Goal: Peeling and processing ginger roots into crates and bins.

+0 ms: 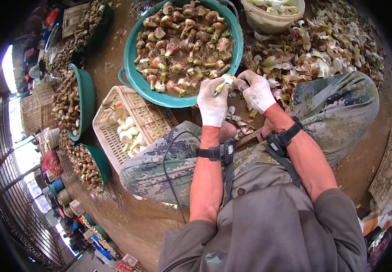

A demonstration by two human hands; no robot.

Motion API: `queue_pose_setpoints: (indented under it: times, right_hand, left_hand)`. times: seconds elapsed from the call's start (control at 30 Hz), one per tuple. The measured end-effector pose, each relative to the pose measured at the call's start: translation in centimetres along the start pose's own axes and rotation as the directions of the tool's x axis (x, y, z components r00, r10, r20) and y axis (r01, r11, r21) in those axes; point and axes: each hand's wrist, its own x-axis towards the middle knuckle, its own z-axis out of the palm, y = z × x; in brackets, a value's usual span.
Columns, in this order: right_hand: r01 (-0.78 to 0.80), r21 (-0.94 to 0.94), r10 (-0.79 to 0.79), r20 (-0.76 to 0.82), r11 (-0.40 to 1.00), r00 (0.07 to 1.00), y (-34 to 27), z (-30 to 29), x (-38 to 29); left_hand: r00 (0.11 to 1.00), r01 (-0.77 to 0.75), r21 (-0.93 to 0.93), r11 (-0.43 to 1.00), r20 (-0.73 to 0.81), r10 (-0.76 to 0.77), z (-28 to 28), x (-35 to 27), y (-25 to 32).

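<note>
Both hands wear pale work gloves with red cuffs. My left hand (213,100) grips a partly peeled garlic bulb (228,80) with a green stem. Close beside it on the right, my right hand (255,91) has its thumb and fingers bent together near the bulb's skin; whether they pinch anything I cannot tell. Just beyond my hands, a round teal basin (129,56) holds many unpeeled garlic bulbs (186,44) in muddy water. A plastic crate (114,93) beside my left knee contains white peeled garlic bulbs (126,136).
A heap of garlic skins (318,54) spreads at the upper right, next to a pale bucket (271,20) of peeled garlic. Green tubs (87,102) and piles of unpeeled garlic (65,98) line the left. Another crate (386,170) stands at the far right on the wet floor.
</note>
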Motion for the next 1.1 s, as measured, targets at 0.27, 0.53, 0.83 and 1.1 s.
queue_pose_setpoints:
  times: [0.27, 0.53, 0.83, 1.1]
  right_hand:
    - [0.014, -0.173, -0.046, -0.187, 0.985, 0.981, 1.0, 0.0, 0.9]
    - [-0.054, -0.523, 0.129, 0.108, 0.851, 0.986, 5.3, 0.4, 1.4]
    - [-0.124, 0.062, 0.113, 0.167, 0.990, 0.980, -0.4, -0.4, 0.2]
    - [-0.148, 0.061, 0.141, 0.104, 0.987, 0.985, -0.6, 0.0, -0.2]
  left_hand:
    - [0.997, -0.031, -0.053, 0.998, 0.063, 0.035, -0.3, 0.1, 0.6]
    - [0.940, 0.332, -0.736, 0.591, 0.204, -0.274, -1.0, -0.1, 0.8]
    - [0.870, 0.290, -0.898, 0.331, 0.103, -0.483, -0.3, 0.3, -0.5]
    - [0.984, 0.152, -0.080, 0.985, -0.082, -0.158, 0.6, -0.2, -1.2]
